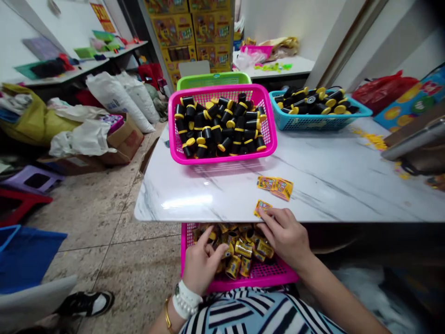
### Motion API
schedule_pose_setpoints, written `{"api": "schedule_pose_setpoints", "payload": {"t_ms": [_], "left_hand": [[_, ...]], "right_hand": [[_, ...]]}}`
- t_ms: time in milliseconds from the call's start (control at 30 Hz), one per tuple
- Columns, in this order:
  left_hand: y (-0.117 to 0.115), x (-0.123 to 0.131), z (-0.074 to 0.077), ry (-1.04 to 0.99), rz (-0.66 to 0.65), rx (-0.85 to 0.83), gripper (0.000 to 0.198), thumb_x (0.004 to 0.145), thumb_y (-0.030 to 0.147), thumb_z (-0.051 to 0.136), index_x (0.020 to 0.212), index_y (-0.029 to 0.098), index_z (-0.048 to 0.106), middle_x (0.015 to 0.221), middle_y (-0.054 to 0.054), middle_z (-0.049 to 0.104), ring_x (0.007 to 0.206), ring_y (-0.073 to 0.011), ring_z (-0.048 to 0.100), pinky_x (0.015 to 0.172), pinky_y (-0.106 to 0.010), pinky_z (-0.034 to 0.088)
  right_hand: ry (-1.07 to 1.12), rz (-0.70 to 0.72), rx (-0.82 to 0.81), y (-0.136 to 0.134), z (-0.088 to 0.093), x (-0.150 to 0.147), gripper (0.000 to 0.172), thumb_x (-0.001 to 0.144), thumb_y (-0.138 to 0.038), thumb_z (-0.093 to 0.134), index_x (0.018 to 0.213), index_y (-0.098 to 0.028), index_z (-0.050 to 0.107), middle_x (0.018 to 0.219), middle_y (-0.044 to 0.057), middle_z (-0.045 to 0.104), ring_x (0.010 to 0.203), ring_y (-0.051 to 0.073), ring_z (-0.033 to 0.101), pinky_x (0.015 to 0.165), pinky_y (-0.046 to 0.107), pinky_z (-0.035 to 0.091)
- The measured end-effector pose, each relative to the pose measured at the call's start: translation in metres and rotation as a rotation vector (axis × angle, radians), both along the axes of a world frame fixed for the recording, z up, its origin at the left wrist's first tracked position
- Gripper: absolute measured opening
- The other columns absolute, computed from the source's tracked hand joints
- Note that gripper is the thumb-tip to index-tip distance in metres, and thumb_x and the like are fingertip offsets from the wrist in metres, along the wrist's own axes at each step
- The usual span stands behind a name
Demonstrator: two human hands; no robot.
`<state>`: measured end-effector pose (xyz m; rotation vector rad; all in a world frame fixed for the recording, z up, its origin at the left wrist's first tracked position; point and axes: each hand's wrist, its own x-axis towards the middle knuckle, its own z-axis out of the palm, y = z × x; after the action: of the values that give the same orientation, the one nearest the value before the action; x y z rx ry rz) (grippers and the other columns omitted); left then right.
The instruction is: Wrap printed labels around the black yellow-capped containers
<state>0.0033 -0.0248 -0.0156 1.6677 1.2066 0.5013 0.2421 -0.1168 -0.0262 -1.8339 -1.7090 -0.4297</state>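
My right hand (288,236) is at the table's front edge, its fingertips pinching a small yellow printed label (261,206). A little farther in, more yellow labels (276,185) lie overlapping on the tabletop. My left hand (201,262) hovers over the lower pink basket (243,282) on my lap side, thumb and forefinger apart with nothing visible between them. That basket holds many small cylinders wrapped in yellow printed film (243,249), partly hidden under the table edge. Behind the labels, a pink basket (222,161) is full of black cylinders with yellow caps (215,132).
A blue basket (313,123) of similar black and yellow cylinders stands at the back right, with a green basket (213,81) behind the pink one. The marble-patterned table (156,195) ends at the left. Boxes (120,144) and white sacks (121,97) crowd the floor.
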Motion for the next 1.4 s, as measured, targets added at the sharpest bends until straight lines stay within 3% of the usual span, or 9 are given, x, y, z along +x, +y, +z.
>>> {"api": "schedule_pose_setpoints", "payload": {"t_ms": [133,367,600,667,733,833,967,1233,1400], "left_hand": [[0.012,0.010,0.026,-0.121,-0.012,0.055,0.042,0.084,0.044,0.074,0.116,0.016,0.073,0.049,0.006,0.056,0.046,-0.0117,0.052,0.053,-0.022,0.045],[0.031,0.059,0.039,-0.326,-0.184,-0.509,0.057,0.080,0.068,0.068,0.095,0.014,0.066,0.067,-0.003,0.068,0.038,-0.0087,0.051,0.036,-0.018,0.028],[0.058,0.078,0.048,-0.307,-0.326,-0.293,0.022,0.082,0.036,0.073,0.081,0.014,0.070,0.064,0.000,0.066,0.054,-0.0095,0.055,0.053,-0.020,0.042],[0.070,0.078,0.057,-0.268,-0.422,-0.199,0.017,0.080,0.029,0.074,0.089,0.014,0.073,0.072,-0.002,0.071,0.064,-0.0126,0.062,0.063,-0.022,0.047],[0.079,0.079,0.064,-0.278,-0.485,-0.164,0.026,0.081,0.028,0.075,0.103,0.015,0.070,0.071,-0.001,0.070,0.063,-0.0128,0.062,0.063,-0.023,0.047],[0.081,0.081,0.066,-0.366,-0.335,-0.094,0.038,0.084,0.035,0.074,0.114,0.016,0.062,0.075,0.001,0.068,0.056,-0.0095,0.054,0.056,-0.021,0.042],[0.075,0.079,0.056,-0.364,-0.244,-0.018,0.034,0.081,0.039,0.078,0.102,0.013,0.070,0.085,-0.003,0.069,0.065,-0.0115,0.055,0.062,-0.023,0.044],[0.089,0.062,0.058,-0.186,-0.403,0.047,0.019,0.079,0.033,0.077,0.075,0.014,0.077,0.061,0.000,0.063,0.057,-0.0118,0.049,0.054,-0.023,0.036],[0.066,0.056,0.063,-0.384,0.091,0.085,0.030,0.087,0.042,0.069,0.074,0.015,0.072,0.066,-0.001,0.064,0.050,-0.0093,0.047,0.049,-0.022,0.036]], "right_hand": [[0.113,0.125,0.094,0.005,-0.001,-0.004,0.025,0.092,-0.010,0.064,0.109,-0.023,0.077,0.084,0.006,0.074,0.072,0.017,0.065,0.068,0.030,0.058],[0.298,0.121,0.324,0.010,0.011,-0.012,0.037,0.086,-0.006,0.070,0.114,-0.028,0.077,0.086,0.004,0.070,0.073,0.016,0.069,0.066,0.029,0.060],[0.401,0.156,0.207,0.024,0.036,-0.018,0.039,0.082,-0.018,0.078,0.121,-0.019,0.072,0.099,0.010,0.069,0.086,0.020,0.067,0.077,0.034,0.060],[0.507,0.144,0.076,0.033,0.050,-0.007,0.047,0.083,-0.024,0.077,0.129,-0.019,0.068,0.104,0.010,0.071,0.084,0.019,0.067,0.079,0.036,0.059],[0.621,0.226,-0.093,0.046,0.059,0.003,0.031,0.086,-0.022,0.071,0.117,-0.021,0.074,0.092,0.005,0.074,0.075,0.016,0.066,0.074,0.032,0.056],[0.912,0.255,-0.165,0.066,0.063,0.004,0.010,0.087,-0.025,0.069,0.086,-0.020,0.078,0.076,0.003,0.075,0.069,0.015,0.067,0.065,0.028,0.052],[1.370,0.118,0.006,0.080,0.054,-0.014,0.028,0.079,-0.043,0.079,0.078,-0.018,0.068,0.062,0.000,0.069,0.051,0.013,0.059,0.051,0.025,0.048],[1.239,0.286,-0.274,0.086,0.058,-0.011,0.027,0.084,-0.044,0.074,0.086,-0.018,0.075,0.081,0.005,0.076,0.075,0.017,0.068,0.069,0.028,0.053],[1.210,0.137,-0.099,0.093,0.054,-0.017,0.033,0.085,-0.048,0.072,0.074,-0.017,0.072,0.066,0.001,0.068,0.061,0.014,0.058,0.058,0.025,0.046]]}}
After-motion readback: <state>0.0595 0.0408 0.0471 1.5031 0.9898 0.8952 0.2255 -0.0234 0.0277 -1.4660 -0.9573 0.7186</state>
